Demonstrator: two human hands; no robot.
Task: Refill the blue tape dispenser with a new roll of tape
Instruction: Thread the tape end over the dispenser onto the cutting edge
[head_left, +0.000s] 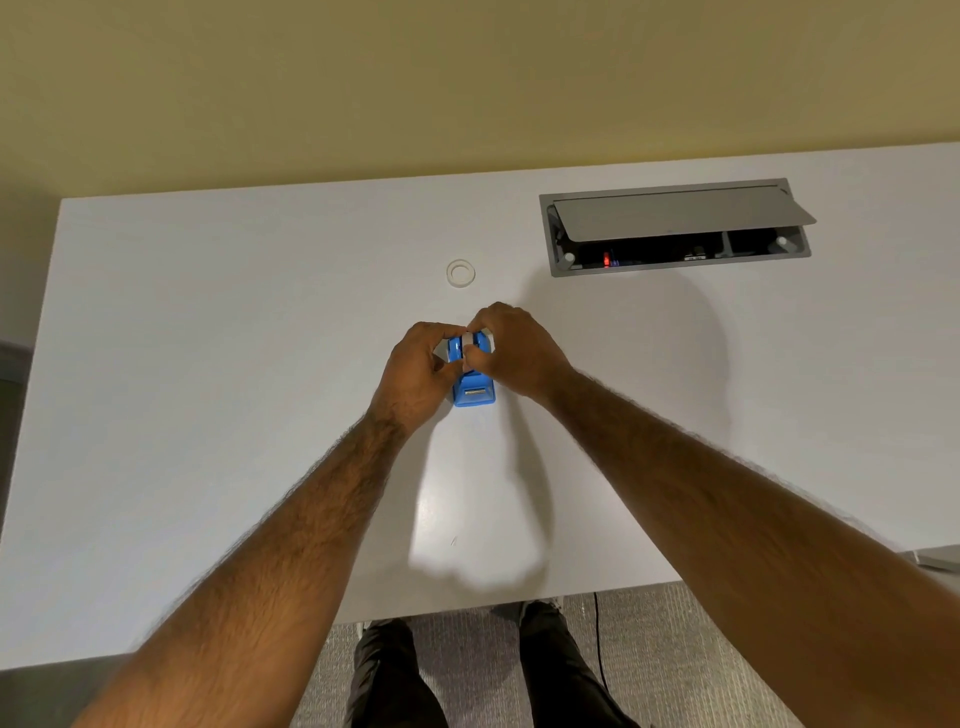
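both hands (470, 364) grip the blue tape dispenser (474, 392), cutter end toward the person.

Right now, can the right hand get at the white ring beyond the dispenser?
Probably yes: the white ring lies in the open just beyond the right hand, nothing between; it first has to let go of the blue dispenser.

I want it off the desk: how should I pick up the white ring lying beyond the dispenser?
Probably from straight above: the white ring lies flat on the desk, hole up, apart from the blue tape dispenser. Pinch its wall, one fingertip in the hole, thumb outside.
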